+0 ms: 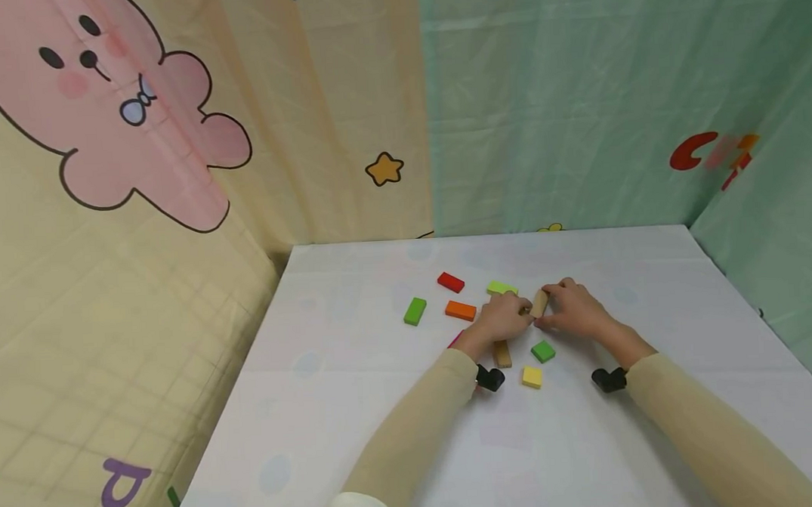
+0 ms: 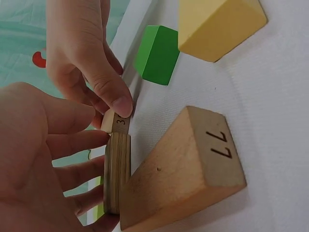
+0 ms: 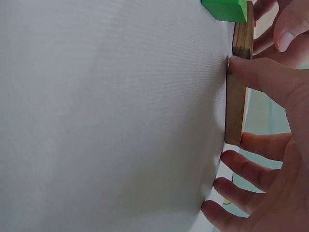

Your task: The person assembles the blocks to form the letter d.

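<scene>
My right hand (image 1: 575,310) pinches a flat wooden block (image 3: 235,108) lengthwise, thumb at one end and index finger at the other; its remaining fingertips rest on the white cloth. Part of a printed number shows on that block in the left wrist view. End to end with it lies a darker, layered wooden block (image 2: 117,173). My left hand (image 1: 505,317) touches this one with nearly straight fingertips along its side, thumb off it. Nearer me is a larger wooden block (image 2: 166,176) marked 77, partly hidden by the left arm in the head view.
A green block (image 1: 542,351) and a yellow block (image 1: 531,376) lie in front of the hands. To the left are orange (image 1: 461,310), red (image 1: 451,282) and green (image 1: 415,311) blocks. A lime block (image 1: 501,287) sits behind the left hand; a pink block (image 1: 455,339) peeks out beside its wrist.
</scene>
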Motion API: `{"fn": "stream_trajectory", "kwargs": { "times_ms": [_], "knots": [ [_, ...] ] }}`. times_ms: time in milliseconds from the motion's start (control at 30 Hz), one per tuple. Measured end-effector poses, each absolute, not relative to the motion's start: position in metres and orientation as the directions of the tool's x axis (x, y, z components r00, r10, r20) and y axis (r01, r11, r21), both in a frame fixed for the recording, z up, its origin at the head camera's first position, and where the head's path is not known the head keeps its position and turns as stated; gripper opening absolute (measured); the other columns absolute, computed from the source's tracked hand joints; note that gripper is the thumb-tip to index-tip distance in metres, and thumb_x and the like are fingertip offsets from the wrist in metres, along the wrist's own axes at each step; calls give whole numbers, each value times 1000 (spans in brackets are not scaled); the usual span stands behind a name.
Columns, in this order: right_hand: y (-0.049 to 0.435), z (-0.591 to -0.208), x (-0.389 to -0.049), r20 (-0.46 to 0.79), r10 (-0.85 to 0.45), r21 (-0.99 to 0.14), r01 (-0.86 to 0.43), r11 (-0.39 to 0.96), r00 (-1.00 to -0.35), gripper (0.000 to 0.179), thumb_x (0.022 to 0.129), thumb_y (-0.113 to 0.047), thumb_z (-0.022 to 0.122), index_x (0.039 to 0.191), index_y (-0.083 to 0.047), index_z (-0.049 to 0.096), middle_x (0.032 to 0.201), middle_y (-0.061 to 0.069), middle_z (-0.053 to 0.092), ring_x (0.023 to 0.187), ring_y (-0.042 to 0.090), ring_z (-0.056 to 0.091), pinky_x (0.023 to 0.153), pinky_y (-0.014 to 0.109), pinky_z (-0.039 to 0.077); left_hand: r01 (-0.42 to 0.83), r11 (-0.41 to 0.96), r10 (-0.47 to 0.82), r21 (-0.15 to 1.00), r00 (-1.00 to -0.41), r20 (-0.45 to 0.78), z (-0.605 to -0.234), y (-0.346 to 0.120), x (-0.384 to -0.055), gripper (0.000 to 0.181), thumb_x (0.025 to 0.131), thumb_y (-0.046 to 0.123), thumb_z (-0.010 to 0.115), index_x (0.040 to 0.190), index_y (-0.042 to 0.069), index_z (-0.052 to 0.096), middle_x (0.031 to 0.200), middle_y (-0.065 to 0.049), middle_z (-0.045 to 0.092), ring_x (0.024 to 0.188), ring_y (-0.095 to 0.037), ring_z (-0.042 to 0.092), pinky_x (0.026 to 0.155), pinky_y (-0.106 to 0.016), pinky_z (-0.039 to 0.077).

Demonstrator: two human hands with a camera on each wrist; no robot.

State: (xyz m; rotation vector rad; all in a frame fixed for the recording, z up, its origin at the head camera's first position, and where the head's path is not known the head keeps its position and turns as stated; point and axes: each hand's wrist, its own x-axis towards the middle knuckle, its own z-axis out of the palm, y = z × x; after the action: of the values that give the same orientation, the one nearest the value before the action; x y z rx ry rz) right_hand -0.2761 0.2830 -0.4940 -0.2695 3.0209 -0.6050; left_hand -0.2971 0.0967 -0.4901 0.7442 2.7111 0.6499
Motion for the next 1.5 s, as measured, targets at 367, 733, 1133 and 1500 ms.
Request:
{"fn": "stream_trajectory", "kwargs": {
  "times_ms": [367, 733, 1133, 1500],
  "knots": [
    [287, -494, -277, 14, -198, -402, -187, 897, -980, 76, 80, -35, 86, 135, 7, 56, 127, 29, 53, 113, 47, 52, 92, 60, 45, 393, 744, 544, 540, -826, -149, -485, 96, -293, 35, 103, 35, 58, 135, 23, 66, 127, 8, 64, 107, -16, 49, 90, -34, 48],
    [290, -489, -270, 48, -233, -438, -230, 869, -971, 79, 79, -33, 87, 138, 6, 53, 125, 27, 53, 110, 44, 54, 91, 60, 46, 388, 701, 565, 598, -814, -135, -483, 92, -289, 34, 103, 31, 57, 136, 22, 64, 121, 3, 67, 93, -11, 57, 82, -29, 52],
    [292, -481, -262, 53, -266, -487, -258, 835, -962, 78, 77, -26, 88, 141, 0, 53, 128, 23, 53, 115, 43, 53, 92, 61, 45, 508, 697, 600, 506, -800, -24, -480, 88, -283, 31, 101, 28, 62, 130, 22, 68, 108, 7, 63, 88, -8, 54, 75, -22, 48],
    [294, -484, -253, 56, -313, -476, -301, 826, -948, 77, 76, -27, 89, 140, -1, 55, 124, 18, 56, 112, 38, 55, 90, 58, 47, 550, 686, 628, 476, -778, -7, -480, 83, -275, 29, 99, 29, 66, 127, 24, 71, 119, 13, 66, 105, -9, 49, 90, -25, 47]
  ]
}}
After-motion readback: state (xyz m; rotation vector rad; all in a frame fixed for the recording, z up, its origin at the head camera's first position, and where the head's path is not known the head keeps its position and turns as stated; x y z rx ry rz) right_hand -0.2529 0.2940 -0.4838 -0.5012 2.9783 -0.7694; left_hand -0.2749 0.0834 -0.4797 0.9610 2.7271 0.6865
